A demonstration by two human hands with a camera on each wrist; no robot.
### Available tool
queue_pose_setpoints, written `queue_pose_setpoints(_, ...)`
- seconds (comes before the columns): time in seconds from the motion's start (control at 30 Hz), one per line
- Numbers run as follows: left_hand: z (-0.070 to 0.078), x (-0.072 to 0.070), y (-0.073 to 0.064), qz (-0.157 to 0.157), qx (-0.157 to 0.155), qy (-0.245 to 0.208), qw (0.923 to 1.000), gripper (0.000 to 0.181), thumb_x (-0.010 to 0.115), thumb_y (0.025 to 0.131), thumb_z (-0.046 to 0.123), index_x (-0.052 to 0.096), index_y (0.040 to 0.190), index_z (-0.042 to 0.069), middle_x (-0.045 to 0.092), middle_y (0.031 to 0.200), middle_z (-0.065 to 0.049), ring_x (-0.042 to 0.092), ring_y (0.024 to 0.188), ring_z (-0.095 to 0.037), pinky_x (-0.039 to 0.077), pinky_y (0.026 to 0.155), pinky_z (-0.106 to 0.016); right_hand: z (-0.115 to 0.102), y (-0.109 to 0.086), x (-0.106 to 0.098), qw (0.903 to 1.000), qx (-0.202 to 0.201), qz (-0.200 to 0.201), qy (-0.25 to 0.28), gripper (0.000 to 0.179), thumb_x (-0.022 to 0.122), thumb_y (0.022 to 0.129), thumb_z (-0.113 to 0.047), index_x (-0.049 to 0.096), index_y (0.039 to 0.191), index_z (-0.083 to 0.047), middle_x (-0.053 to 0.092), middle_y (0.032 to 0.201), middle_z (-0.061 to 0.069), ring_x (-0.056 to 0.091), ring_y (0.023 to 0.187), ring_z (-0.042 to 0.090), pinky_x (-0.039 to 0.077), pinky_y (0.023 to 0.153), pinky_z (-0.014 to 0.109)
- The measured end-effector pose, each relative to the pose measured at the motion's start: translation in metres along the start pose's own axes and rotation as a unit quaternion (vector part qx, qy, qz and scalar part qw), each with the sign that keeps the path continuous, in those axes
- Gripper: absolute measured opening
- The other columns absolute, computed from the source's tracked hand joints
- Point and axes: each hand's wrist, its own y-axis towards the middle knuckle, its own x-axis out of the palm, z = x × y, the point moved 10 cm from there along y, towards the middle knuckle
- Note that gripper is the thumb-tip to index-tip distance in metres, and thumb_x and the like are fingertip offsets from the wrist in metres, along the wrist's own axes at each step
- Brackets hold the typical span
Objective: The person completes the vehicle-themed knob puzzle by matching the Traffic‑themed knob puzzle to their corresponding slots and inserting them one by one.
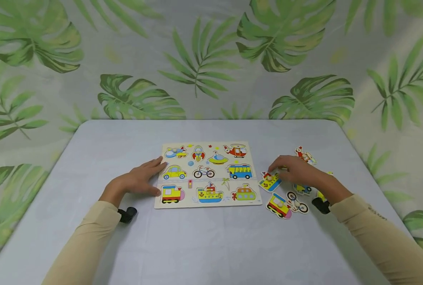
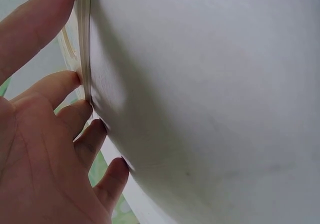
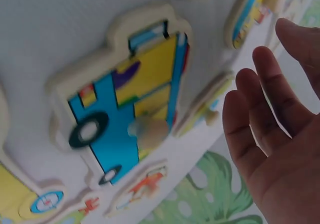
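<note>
Toward right edge of tabletop (image 1: 204,245), reaching beside loose boat (image 1: 269,184) with right hand (image 1: 294,169) (parted, empty fingers); touching board (image 1: 191,200) with spread left hand (image 1: 137,180), gripping nothing.

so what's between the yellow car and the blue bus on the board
The bicycle picture lies between the yellow car and the blue bus on the puzzle board; the head view shows it.

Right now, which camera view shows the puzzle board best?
The head view: the puzzle board shows nearly whole there, its printed face clear, the left hand touching one side. The left wrist view catches just part of its edge; the right wrist view, at most an unclear sliver.
</note>
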Motion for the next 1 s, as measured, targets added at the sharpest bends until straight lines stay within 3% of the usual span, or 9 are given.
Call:
queue_pose_setpoints(0.2, 0.002, 0.001, 0.001, -0.003, -0.001, -0.001, 1.0000, 0.098, 0.078, 0.082, 0.033, 0.022, 0.159, 0.012, 0.008, 0.169, -0.014, 0.010, 0.154, -0.043, 0.018, 0.118, -0.069, 0.003, 0.002, 0.016, 0.9994, -0.003, -0.030, -0.018, 0.024, 0.071, 0.087, -0.007, 0.076, 0.108, -0.019, 0.067, 0.116, 0.005, 0.060, 0.112, 0.028, 0.051, 0.096, 0.049)
queue_pose_setpoints(0.5, 0.001, -0.001, 0.001, 0.003, -0.008, -0.001, 1.0000, 0.097, 0.078, 0.082, 0.032, 0.022, 0.159, 0.012, 0.009, 0.169, -0.015, 0.010, 0.154, -0.043, 0.018, 0.119, -0.069, 0.001, 0.011, 0.013, 0.9994, -0.018, 0.001, -0.031, 0.017, 0.075, 0.086, -0.012, 0.077, 0.099, -0.022, 0.067, 0.110, 0.002, 0.059, 0.105, 0.024, 0.049, 0.089, 0.043)
queue_pose_setpoints(0.73, -0.001, -0.001, 0.001, -0.003, -0.027, 0.000, 0.9996, 0.098, 0.079, 0.082, 0.031, 0.021, 0.159, 0.013, 0.007, 0.169, -0.014, 0.009, 0.155, -0.042, 0.018, 0.120, -0.068, -0.001, 0.012, 0.014, 0.9989, -0.029, 0.010, -0.037, 0.013, 0.074, 0.087, -0.013, 0.078, 0.097, -0.022, 0.068, 0.108, 0.002, 0.060, 0.104, 0.023, 0.050, 0.089, 0.044)
queue_pose_setpoints(1.0, 0.004, -0.001, 0.003, 0.001, -0.021, 0.000, 0.9998, 0.099, 0.080, 0.081, 0.031, 0.022, 0.159, 0.011, 0.009, 0.168, -0.016, 0.010, 0.154, -0.043, 0.018, 0.119, -0.068, 0.000, 0.008, 0.014, 0.9985, -0.032, 0.014, -0.043, 0.011, 0.074, 0.088, -0.016, 0.078, 0.096, -0.023, 0.067, 0.107, 0.000, 0.059, 0.103, 0.022, 0.049, 0.089, 0.044)
